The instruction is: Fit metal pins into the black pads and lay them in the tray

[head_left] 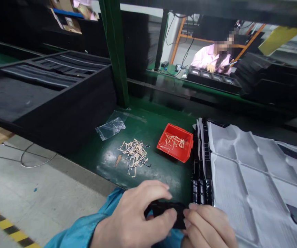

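Note:
My left hand [135, 217] and my right hand [205, 225] together grip a flat black plastic part [170, 214] at the bottom of the view, pinching it from either side. Its far edge shows between my fingers; much of the rest is hidden by them. Just beyond my right hand stands a stack of black moulded trays [202, 172], edge-on. To its right lies a white quilted foam sheet [251, 182]. My blue sleeve [107, 213] covers my left forearm.
A red plastic bin [174, 142] holds pale scrap strips, and a loose pile of them [134, 155] lies on the green bench mat [161, 172]. A clear plastic bag [110, 126] lies behind. Black foam-lined racks [47, 82] stand left. A co-worker in pink [211, 58] sits beyond.

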A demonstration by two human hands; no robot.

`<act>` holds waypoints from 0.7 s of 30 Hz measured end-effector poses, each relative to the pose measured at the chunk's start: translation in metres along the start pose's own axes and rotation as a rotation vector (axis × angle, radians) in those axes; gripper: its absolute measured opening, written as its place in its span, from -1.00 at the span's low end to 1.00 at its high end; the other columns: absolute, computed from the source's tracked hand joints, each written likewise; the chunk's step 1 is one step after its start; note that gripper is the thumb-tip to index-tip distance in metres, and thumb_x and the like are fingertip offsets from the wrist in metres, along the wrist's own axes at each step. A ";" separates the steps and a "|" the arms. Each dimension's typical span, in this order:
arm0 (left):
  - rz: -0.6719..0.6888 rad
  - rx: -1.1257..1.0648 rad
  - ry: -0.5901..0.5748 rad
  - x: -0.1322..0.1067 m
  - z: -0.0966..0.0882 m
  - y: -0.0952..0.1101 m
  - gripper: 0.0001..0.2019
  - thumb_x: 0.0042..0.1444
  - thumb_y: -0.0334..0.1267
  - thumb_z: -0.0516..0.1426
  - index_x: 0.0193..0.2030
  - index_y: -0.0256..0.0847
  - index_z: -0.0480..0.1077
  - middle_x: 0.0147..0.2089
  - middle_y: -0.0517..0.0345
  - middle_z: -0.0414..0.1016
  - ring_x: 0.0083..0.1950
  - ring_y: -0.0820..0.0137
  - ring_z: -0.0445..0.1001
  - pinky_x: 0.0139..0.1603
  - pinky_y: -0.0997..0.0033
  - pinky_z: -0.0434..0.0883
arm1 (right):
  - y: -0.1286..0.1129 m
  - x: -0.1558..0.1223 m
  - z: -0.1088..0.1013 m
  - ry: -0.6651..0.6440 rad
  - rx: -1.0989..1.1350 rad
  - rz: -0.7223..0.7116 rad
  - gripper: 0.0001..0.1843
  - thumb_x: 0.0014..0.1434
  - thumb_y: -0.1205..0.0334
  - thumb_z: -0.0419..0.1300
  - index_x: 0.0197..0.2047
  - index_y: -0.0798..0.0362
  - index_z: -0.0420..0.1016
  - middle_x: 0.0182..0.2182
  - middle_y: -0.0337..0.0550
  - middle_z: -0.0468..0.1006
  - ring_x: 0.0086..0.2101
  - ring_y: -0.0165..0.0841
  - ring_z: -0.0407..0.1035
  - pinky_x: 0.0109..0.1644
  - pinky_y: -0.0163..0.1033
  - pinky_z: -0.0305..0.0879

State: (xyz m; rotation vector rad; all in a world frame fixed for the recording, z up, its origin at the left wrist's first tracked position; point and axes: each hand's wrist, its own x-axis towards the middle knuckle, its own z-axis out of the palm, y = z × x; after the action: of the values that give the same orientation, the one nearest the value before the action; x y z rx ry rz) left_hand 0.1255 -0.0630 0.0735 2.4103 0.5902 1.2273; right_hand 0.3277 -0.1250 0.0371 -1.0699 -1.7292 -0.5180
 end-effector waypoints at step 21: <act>-0.413 0.124 -0.458 0.086 -0.003 -0.162 -0.90 0.17 -0.34 0.37 -0.24 -0.20 0.53 -0.01 0.04 0.56 0.09 0.17 0.45 0.21 0.10 0.38 | 0.001 -0.057 0.085 -0.318 0.558 0.617 -0.82 0.34 0.45 0.20 -0.20 -0.02 0.53 -0.38 -0.22 0.61 -0.35 -0.38 0.52 -0.21 -0.35 0.46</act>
State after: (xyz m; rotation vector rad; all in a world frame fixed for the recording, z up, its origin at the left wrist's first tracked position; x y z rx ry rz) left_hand 0.1372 0.1188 0.0513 2.3851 0.9690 0.4632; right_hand 0.2905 -0.0848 -0.0498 -1.2218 -1.5499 0.5179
